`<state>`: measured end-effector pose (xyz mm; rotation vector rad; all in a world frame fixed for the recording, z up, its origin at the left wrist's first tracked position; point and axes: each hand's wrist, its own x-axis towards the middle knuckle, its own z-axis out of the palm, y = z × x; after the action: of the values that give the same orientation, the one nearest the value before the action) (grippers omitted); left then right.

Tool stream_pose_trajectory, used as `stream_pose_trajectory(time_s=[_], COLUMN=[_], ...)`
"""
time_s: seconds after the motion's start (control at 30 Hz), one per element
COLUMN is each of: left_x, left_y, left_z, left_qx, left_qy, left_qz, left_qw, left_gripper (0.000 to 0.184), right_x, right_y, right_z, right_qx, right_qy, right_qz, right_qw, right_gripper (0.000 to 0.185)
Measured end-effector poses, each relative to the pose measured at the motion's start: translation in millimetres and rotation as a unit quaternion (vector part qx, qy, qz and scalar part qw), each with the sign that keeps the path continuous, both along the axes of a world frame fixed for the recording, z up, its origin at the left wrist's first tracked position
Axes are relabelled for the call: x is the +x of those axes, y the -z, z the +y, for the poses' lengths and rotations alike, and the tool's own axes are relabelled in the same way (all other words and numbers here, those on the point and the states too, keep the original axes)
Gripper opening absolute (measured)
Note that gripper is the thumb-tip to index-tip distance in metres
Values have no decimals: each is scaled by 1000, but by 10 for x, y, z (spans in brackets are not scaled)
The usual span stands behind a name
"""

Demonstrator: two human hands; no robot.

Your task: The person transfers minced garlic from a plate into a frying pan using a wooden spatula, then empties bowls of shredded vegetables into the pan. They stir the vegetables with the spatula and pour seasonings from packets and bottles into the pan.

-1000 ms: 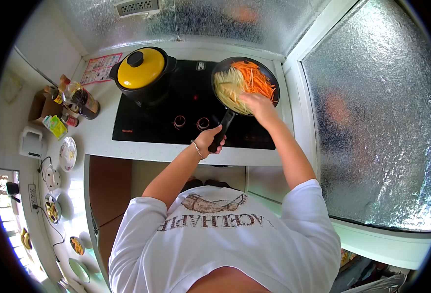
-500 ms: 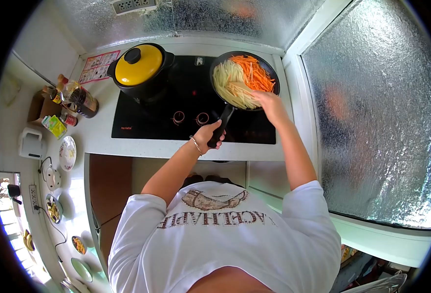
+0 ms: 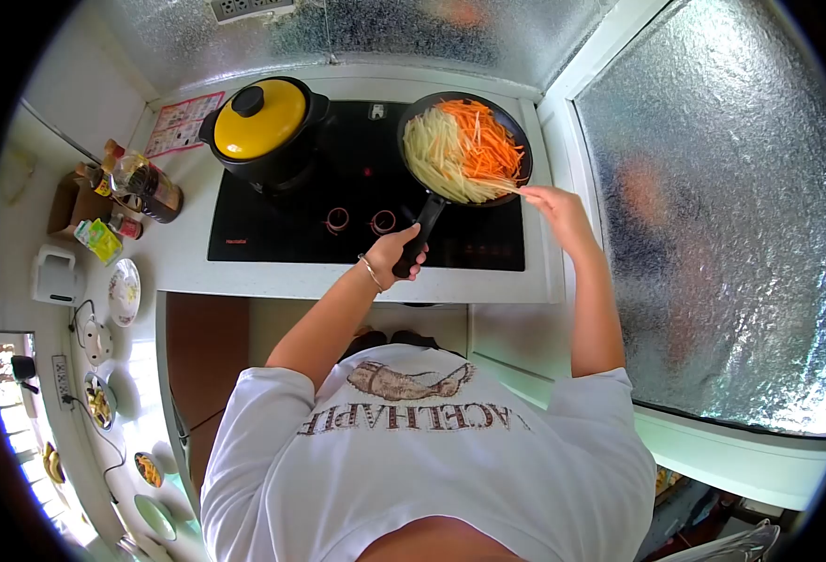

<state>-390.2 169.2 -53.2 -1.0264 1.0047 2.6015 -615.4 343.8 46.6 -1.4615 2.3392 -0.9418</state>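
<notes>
In the head view, a black frying pan (image 3: 526,169) sits at the right of the cooktop. Pale green-white shreds (image 3: 432,148) fill its left side, and orange carrot shreds (image 3: 488,140) its right. My left hand (image 3: 398,253) is closed around the pan's black handle (image 3: 421,239). At the pan's lower right rim, my right hand (image 3: 555,211) pinches thin, pale wooden chopsticks (image 3: 505,187). Their tips reach left into the shreds, where they are hard to make out.
A black pot with a yellow lid (image 3: 261,120) stands on the cooktop's (image 3: 272,229) left. Sauce bottles (image 3: 155,190), a plate (image 3: 125,292) and several bowls line the left counter. A textured glass panel (image 3: 713,215) rises close on the right.
My right hand has moved right, from over the shreds to the pan's rim, with the chopsticks. Carrot shreds now spread lower and further left. My left hand keeps its hold.
</notes>
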Motion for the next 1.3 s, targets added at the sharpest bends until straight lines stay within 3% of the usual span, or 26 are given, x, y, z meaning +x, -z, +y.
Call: stream_pose_trajectory(time_s=[0.1, 0.27, 0.37, 0.43, 0.57, 0.73, 0.83, 0.9, 1.03, 1.17, 1.3], left_x=[10, 35, 40, 34, 45, 34, 40, 30, 10, 14, 15], left_y=[-1, -5, -36, -58, -21, -26, -34, -30, 54, 23, 68], left_z=[-18, -83, -76, -72, -68, -55, -10, 30, 96, 98, 76], left_qx=[13, 4, -3, -8, -27, -42, -63, -44, -32, -25, -6], left_qy=[7, 7, 13, 14, -2, -2, -14, -16, -22, -19, -13], left_qz=[10, 9, 8, 8, 12, -1, 9, 4, 12, 14, 25], left_qw=[1000, 1000, 1000, 1000, 1000, 999, 998, 999, 999, 999, 1000], left_gripper=[39, 39, 38, 38, 38, 39, 39, 40, 40, 41, 40], right_x=[63, 105, -16, -28, 259, 129, 50, -113, -477, -639, -575], right_y=[205, -58, 290, 537, 100, 133, -22, 63, 410, 522, 577], right_z=[-74, -28, -1, -39, 4, 44, -102, -306, -824, -1187, -1333], right_qx=[-24, -50, -64, -97, -55, -37, -61, -132, -158, -155, -68], right_qy=[-27, 45, 82, 17, 26, 44, 98, 94, 76, 106, 16], right_qz=[55, 4, 42, 95, 98, 79, 33, 57, 150, 84, 153], right_qw=[998, 998, 994, 991, 993, 995, 993, 985, 973, 979, 986], right_gripper=[20, 19, 18, 18, 17, 18, 20, 19, 22, 22, 22])
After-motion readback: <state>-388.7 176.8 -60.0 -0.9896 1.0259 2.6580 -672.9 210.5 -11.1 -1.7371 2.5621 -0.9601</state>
